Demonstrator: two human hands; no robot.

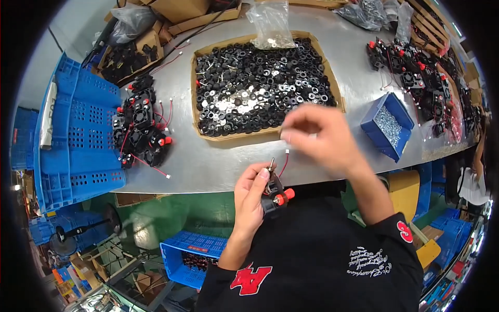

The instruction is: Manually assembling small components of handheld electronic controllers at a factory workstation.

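My left hand [251, 196] is closed round a small black fan assembly [274, 199] near the table's front edge. A red knob [285, 196] sticks out of its right side, and a thin metal shaft [272, 163] points up past my thumb. A red wire with a white plug [286, 154] trails from it onto the metal. Somewhat blurred, my right hand [323, 136] hovers at the near right corner of a shallow cardboard tray [234, 136] full of black rings and shiny washers. Its thumb and fingers are pinched together; a tiny dark thing seems to show at their tips.
A blue bin of small silvery parts [387, 126] stands to the right. Finished-looking black fan assemblies [143, 122] lie at left beside a tall blue crate [78, 130], and more assemblies [416, 78] lie at right. A clear plastic bag [271, 23] overlaps the tray's far edge.
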